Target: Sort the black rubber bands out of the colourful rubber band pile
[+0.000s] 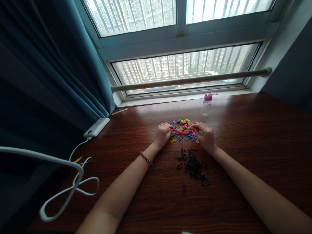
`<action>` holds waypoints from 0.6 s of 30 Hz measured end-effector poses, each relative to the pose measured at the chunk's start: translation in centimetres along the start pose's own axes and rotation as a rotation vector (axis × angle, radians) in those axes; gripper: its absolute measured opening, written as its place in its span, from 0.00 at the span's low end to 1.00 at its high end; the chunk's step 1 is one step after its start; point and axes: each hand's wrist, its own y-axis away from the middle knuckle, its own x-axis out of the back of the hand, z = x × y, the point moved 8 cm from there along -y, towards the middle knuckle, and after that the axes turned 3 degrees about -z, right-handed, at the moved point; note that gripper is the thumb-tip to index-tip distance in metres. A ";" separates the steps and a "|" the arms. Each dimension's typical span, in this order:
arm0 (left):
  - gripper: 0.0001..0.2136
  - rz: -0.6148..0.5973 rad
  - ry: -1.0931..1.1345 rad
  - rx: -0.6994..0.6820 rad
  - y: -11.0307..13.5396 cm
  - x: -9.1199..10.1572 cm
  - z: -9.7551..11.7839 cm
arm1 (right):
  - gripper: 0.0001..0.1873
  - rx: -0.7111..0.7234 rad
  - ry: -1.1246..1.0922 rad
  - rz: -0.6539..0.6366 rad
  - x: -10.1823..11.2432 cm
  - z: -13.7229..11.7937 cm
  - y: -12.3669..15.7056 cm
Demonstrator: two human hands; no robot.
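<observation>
A pile of small loops (181, 133) in red, yellow, blue, pink and other colours lies on the brown table; they look like small rubber bands or clips, too small to tell which. At its left edge, my left hand (162, 135) has its fingers drawn together against the loops, with a bit of red at the tips. From the right side my right hand (205, 137) reaches in, thumb and forefinger pinched at the pile. What either hand holds is too small to name. Nearer to me sits a heap of similar black loops (194, 165), a few lying apart.
Behind the pile stands a clear bottle (206, 107) with a pink lid. A white power strip (97, 127) lies at the left by the blue curtain (92, 71), its white cable (58, 159) looping over the table's left side. A metal rail (190, 80) crosses the window.
</observation>
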 end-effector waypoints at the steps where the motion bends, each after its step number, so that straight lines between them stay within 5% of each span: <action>1: 0.04 0.020 0.006 0.003 0.0 0.2 -0.1 | 0.08 0.001 0.000 -0.003 0.0 -0.1 0.0; 8: 0.05 0.138 0.112 0.078 0.3 1.2 -1.2 | 0.07 0.017 -0.088 -0.056 -0.7 -0.7 0.1; 18: 0.04 0.106 0.087 0.084 0.0 1.0 -1.0 | 0.07 -0.049 -0.244 -0.116 -1.5 -0.6 0.2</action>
